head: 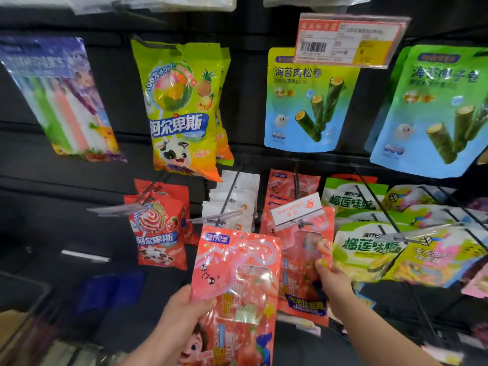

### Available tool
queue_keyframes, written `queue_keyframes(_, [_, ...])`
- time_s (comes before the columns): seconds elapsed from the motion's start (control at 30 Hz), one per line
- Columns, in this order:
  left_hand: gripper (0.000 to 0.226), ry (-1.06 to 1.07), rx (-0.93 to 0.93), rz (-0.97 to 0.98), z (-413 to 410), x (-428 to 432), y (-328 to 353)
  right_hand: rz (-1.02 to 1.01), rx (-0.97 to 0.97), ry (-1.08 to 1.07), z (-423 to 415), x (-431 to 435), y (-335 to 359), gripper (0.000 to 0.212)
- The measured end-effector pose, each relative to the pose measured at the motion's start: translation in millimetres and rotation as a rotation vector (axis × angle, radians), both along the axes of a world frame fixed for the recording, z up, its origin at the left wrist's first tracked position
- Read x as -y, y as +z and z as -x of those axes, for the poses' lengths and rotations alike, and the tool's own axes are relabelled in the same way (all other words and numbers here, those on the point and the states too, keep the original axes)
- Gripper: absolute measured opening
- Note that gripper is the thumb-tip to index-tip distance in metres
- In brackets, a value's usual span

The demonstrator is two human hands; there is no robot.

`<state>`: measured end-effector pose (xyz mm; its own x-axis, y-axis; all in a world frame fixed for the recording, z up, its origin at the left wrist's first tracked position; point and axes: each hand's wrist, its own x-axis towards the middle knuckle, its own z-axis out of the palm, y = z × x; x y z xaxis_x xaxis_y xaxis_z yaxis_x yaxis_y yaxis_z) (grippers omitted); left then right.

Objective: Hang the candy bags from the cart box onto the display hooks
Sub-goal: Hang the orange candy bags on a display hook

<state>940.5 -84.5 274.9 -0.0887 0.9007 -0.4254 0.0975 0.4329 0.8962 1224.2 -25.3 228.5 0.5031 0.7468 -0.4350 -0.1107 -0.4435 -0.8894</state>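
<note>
We judge the candy bag (237,276) to be light, thin and floppy, with glossy film that is slippery and quick to crumple. The sweets inside put a little weight low down, so it will likely swing from any grip at the top. The best hold is on the flat sealed margin, close to the hang hole (241,237) when threading it.

Our left hand (182,310) grips the bag at its 8 o'clock edge, thumb across the front and fingers curled behind. The bag rises toward 12 o'clock from the fingers and its top stands free. Our right hand (334,281), at 3 o'clock of that bag, pinches the right edge of the hung bags (303,262) of the same sort, thumb in front. Their hook (297,186) lies at 1 o'clock of the hole, apart from it.
</note>
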Motion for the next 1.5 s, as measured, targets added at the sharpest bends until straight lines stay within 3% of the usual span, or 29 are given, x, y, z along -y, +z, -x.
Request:
queue_keyframes(0.27, [0.018, -0.072, 0.033, 0.037, -13.9, -5.3, -3.6, -0.028, 0.296, 0.091, -0.6, 25.2, 10.2, 0.039])
queue_keyframes(0.3, [0.019, -0.084, 0.036, 0.039, -17.6, -6.5, -4.3, -0.054, 0.254, 0.127, 2.1, 34.2, 13.1, 0.038])
queue_keyframes(0.4, [0.02, -0.127, 0.057, 0.04, -32.1, -9.3, -4.4, -0.021, -0.124, 0.381, 12.1, 59.8, 15.8, 0.048])
queue_keyframes(0.47, [0.02, -0.174, 0.069, 0.052, -43.4, -11.2, -4.7, -0.017, -0.186, 0.465, 18.1, 72.6, 12.9, 0.039])
queue_keyframes(0.57, [0.024, -0.222, 0.065, 0.054, -59.5, -16.9, -8.4, -0.134, 0.026, 0.358, 20.1, 80.3, 10.0, 0.035])
queue_keyframes(0.63, [0.024, -0.258, 0.059, 0.041, -68.5, -20.8, -8.6, -0.184, 0.085, 0.301, 16.1, 80.2, 11.3, 0.017])
queue_keyframes(0.73, [0.022, -0.309, 0.052, 0.041, -77.7, -26.4, -5.7, -0.188, 0.144, 0.279, 7.7, 79.9, 13.3, 0.021])
queue_keyframes(1.1, [0.024, -0.332, -0.015, 0.026, -87.2, -49.2, -14.9, -0.176, 0.18, 0.231, 6.7, 69.7, 28.4, 0.029])
queue_keyframes(1.5, [0.027, -0.304, -0.039, 0.04, -96.8, -66.1, -24.3, -0.079, 0.256, 0.23, 4.8, 54.7, 34.7, 0.021])
